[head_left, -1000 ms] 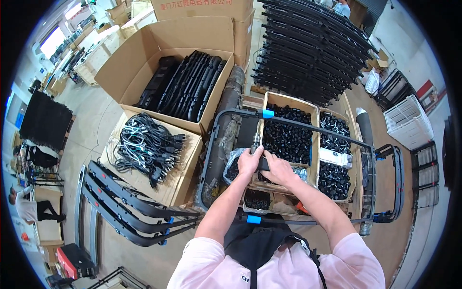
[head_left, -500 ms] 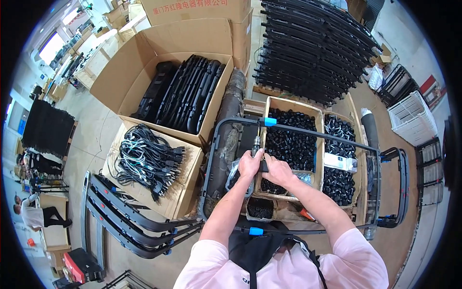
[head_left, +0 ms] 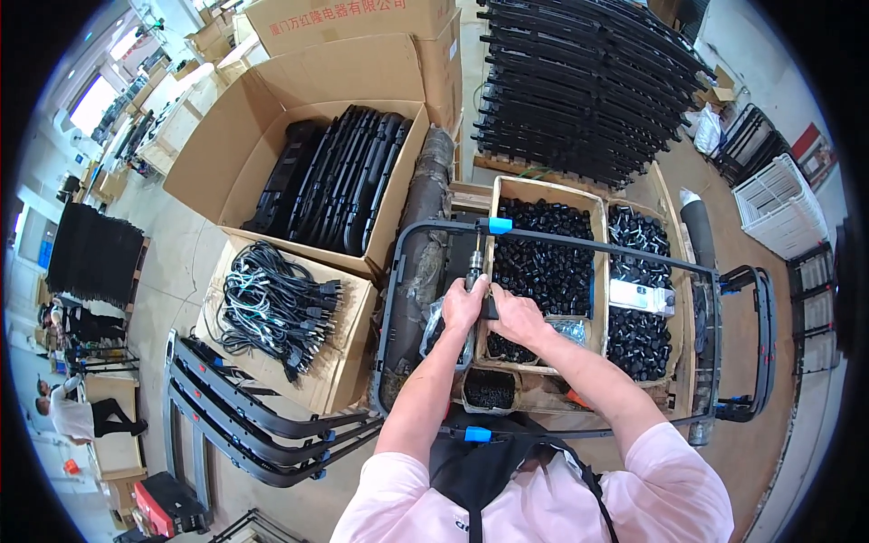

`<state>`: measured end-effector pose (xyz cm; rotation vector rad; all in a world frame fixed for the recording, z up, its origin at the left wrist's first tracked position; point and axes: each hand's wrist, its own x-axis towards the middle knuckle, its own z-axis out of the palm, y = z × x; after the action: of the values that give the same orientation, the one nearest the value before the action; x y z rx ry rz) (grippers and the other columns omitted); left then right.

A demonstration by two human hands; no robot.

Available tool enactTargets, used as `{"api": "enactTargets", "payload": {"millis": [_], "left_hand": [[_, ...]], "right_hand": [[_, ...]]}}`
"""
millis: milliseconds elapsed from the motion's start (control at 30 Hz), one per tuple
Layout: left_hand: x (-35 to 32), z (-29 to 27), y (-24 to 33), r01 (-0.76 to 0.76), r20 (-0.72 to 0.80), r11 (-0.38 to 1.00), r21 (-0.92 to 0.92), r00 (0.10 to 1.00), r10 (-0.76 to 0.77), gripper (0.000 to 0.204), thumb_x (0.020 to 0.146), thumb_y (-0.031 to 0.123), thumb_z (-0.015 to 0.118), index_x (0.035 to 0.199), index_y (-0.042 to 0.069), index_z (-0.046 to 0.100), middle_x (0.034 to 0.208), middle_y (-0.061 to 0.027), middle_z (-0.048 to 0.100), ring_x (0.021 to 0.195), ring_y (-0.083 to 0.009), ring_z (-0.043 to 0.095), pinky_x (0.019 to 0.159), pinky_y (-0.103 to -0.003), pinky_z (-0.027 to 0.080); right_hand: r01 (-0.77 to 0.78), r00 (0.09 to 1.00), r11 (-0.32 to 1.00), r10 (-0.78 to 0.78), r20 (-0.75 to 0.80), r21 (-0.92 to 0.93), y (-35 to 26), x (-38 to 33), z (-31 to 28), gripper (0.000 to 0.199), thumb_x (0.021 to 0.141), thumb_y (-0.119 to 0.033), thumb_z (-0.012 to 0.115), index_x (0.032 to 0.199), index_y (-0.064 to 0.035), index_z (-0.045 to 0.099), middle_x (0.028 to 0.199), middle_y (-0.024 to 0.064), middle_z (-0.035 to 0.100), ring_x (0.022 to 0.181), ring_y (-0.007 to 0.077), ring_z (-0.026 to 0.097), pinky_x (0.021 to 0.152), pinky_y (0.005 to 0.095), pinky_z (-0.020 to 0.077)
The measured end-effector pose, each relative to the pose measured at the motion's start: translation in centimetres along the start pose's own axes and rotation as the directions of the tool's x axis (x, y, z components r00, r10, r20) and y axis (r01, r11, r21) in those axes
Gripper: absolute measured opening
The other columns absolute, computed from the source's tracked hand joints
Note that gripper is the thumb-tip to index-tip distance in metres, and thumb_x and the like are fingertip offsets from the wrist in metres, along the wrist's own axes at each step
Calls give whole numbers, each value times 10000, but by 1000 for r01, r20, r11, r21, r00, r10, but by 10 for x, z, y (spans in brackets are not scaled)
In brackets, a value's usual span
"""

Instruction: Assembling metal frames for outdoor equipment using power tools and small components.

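Note:
A dark power screwdriver with a metal chuck [head_left: 475,261] is held in both of my hands, pointing away from me. My left hand [head_left: 463,308] closes round its front part, just behind the chuck. Against its rear, my right hand [head_left: 519,320] is wrapped round the dark body. The bit reaches the far bar of a black rectangular frame [head_left: 602,243], just left of a blue clip [head_left: 500,225]; whether it touches a screw is too small to tell. Another blue clip [head_left: 478,435] sits on the near bar. The frame lies across open boxes of parts.
Beneath the frame are black knobs [head_left: 548,271], knobs with bolts [head_left: 638,348], a white phone-like item [head_left: 641,297] and a small box of black screws [head_left: 489,391]. Left are coiled cables [head_left: 281,303], a carton of black panels [head_left: 330,176] and curved frames [head_left: 244,425]. Stacked black frames [head_left: 588,90] stand behind.
The whole view has shifted slightly. My hands and the screwdriver keep the same place at the far bar beside the blue clip. People in the far left background have moved a little.

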<state>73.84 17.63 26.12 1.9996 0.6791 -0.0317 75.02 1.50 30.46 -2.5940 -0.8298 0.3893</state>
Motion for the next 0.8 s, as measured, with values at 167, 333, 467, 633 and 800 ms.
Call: {"api": "enactTargets", "payload": {"millis": [167, 333, 467, 633, 800], "left_hand": [[3, 3, 4, -10, -19, 997, 81, 1000, 11, 700, 929, 660, 662, 1088, -20, 707, 1101, -286, 751, 1090, -458, 709, 940, -530, 535], [5, 1, 13, 12, -7, 989, 146, 1000, -11, 691, 932, 660, 658, 1073, -15, 703, 1101, -293, 749, 1096, -461, 710, 950, -533, 536], [9, 1, 18, 23, -1, 973, 229, 1000, -24, 685, 934, 673, 649, 1070, 5, 709, 1135, -283, 748, 1113, -450, 709, 975, -520, 538], [11, 6, 25, 4, 2, 957, 290, 1000, -5, 681, 944, 653, 640, 1110, -6, 692, 1143, -285, 747, 1132, -452, 707, 983, -529, 539], [16, 10, 28, 17, -4, 962, 274, 1000, -17, 698, 937, 657, 641, 1166, -2, 670, 1162, -301, 738, 1139, -466, 702, 991, -540, 537]], "right_hand": [[0, 1000, 1000, 1, -18, 19, 8, 4, 5, 796, 830, -309, 821, 1430, 49, 439, 1161, 296, 716, 1031, 458, 730, 895, 529, 603], [30, 999, 999, -28, -35, 46, 14, 6, 4, 891, 820, -330, 834, 1490, 55, 390, 1191, 293, 714, 1084, 451, 717, 926, 521, 593], [23, 1000, 996, -21, -21, 89, 14, 8, 1, 906, 822, -325, 839, 1506, 41, 372, 1214, 299, 707, 1112, 445, 709, 934, 510, 591], [-41, 999, 992, 37, 30, 117, 15, 9, -8, 900, 834, -315, 835, 1520, 17, 357, 1199, 301, 713, 1100, 457, 709, 927, 522, 588], [-21, 1000, 995, 21, 3, 101, 17, 13, -10, 888, 838, -315, 828, 1517, 10, 356, 1200, 301, 713, 1090, 464, 710, 922, 532, 587]]}}
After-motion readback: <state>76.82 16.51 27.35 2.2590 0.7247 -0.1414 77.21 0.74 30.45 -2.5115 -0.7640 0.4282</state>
